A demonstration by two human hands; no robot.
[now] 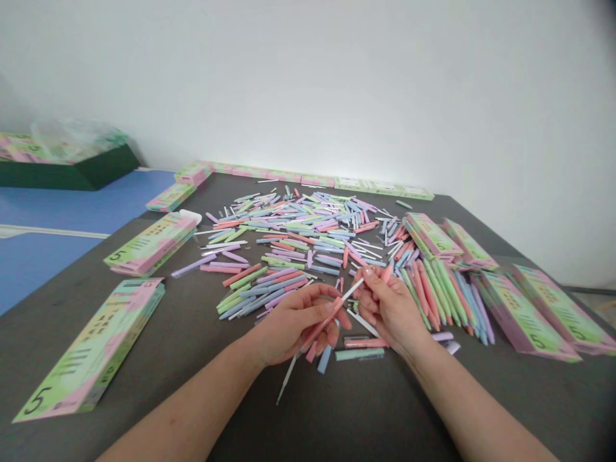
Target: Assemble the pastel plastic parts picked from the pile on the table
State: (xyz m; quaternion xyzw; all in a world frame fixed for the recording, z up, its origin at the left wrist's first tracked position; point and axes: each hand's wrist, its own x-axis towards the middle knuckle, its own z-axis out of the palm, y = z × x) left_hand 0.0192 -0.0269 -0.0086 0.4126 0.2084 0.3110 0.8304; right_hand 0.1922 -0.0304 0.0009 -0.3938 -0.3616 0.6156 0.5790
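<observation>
Left hand (294,323) is pinching one pink barrel (328,319), right hand (392,308) one white refill (353,289); four boxes (534,316) are lying near the desk's (192,333) right edge.

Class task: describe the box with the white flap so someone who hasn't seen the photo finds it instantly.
Start at the dark table and look left of the heap of pastel pen parts. Green-and-pink boxes line that side; take the second from the viewer, behind the nearest box. This box alone there shows a white flap at its far end.
</observation>
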